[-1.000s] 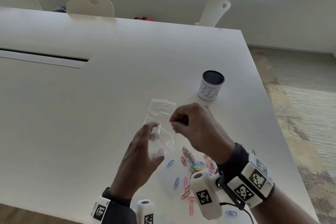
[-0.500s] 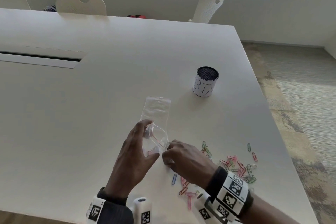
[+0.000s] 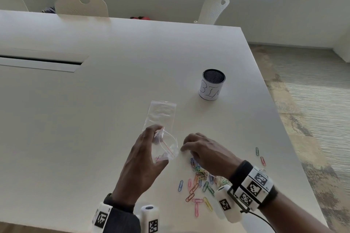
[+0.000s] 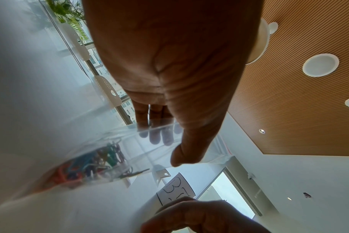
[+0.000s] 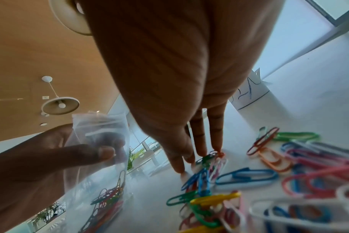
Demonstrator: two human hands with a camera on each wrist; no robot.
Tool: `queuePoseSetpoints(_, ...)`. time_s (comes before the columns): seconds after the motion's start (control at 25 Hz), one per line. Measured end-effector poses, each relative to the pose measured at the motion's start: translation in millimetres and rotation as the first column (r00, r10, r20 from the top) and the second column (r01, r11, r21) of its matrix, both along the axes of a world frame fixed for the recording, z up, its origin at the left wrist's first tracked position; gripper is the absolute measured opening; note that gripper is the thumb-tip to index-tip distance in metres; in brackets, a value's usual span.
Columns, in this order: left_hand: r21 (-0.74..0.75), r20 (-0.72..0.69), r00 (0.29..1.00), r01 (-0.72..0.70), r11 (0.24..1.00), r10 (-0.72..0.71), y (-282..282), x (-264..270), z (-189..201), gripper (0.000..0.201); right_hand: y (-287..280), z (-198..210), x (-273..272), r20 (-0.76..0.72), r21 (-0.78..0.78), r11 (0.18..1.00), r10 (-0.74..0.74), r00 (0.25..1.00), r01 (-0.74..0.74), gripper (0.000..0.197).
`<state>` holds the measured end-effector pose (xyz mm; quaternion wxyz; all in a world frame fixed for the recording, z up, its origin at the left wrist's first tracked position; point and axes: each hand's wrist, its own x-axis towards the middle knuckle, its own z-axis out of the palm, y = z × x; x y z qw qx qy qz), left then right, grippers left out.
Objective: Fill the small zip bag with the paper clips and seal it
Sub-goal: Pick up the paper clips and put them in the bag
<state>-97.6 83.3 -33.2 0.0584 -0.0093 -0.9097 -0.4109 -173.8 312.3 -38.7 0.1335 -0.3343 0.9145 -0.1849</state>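
So the person's left hand (image 3: 144, 159) has the small clear plastic zip bag with the red seal line (image 3: 166, 147) pinched between thumb and fingers, mouth gaping open toward the right hand. From the right wrist cam you can see a bunch of coloured clips (image 5: 108, 203) already sitting in the bottom of it, and the left thumb (image 5: 86, 153) pressed flat on the plastic.

The right hand (image 3: 206, 152) is down on the white table (image 3: 94, 119) just beside the bag, fingers stretched out fairly straight with the fingertips (image 5: 217, 149) touching the near edge of the loose pile of coloured plastic-coated paper clips (image 3: 204, 181). It's not really gripping anything that can be made out, more like poking at the pile.

A second flat empty clear bag (image 3: 161, 115) lies on the table right behind the held one. Further back and to the right stands a black mesh cup with a white paper label reading "BIN" (image 3: 211, 85). Two stray clips (image 3: 259, 156) sit off to the right, well apart from the pile.
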Motion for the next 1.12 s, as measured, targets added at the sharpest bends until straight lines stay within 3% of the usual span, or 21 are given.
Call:
queuePoseSetpoints(0.2,-0.011,-0.006,1.000,0.022,1.000,-0.022,2,-1,-1,0.081,17,17,8,0.134,0.052,0.997,0.058,0.989,-0.065,0.028)
queuePoseSetpoints(0.4,-0.004,0.003,0.999,0.034,0.999,-0.034,1,-3,-1,0.082,23,21,17,0.062,0.224,0.966,0.116,0.991,-0.127,0.073)
queuePoseSetpoints(0.8,-0.006,0.002,0.999,0.044,0.999,-0.044,2,-5,-1,0.082,15,3,28,-0.011,0.105,0.994,0.028,1.000,-0.027,0.018)
queuePoseSetpoints(1.12,0.003,-0.003,0.999,0.047,0.999,-0.047,0,-5,-2,0.081,13,5,14,0.045,0.035,0.996,-0.089,0.995,0.087,0.012)
